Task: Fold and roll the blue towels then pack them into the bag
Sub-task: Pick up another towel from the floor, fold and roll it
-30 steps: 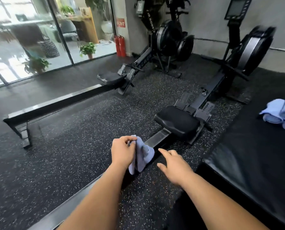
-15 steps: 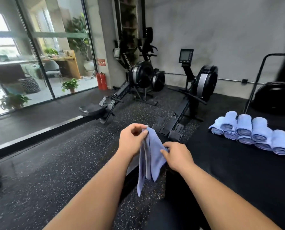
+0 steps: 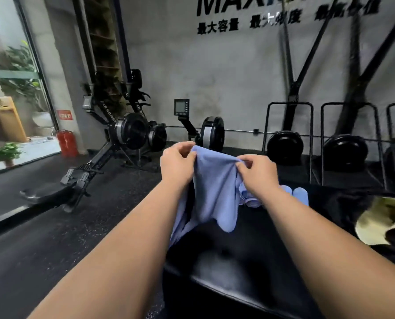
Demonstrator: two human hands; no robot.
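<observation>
While the left hand and right hand each pinch a top corner, the towel hangs spread between them above the black bench, near the rolled towels.

A grey concrete wall with large black lettering near its top closes the far side of the gym. Daylight enters through a tall glass window on the left, with a potted plant beyond it. A red fire extinguisher stands beside it. Black rowing machines stand on the dark speckled floor, and a black padded worktop fills the right foreground.
</observation>
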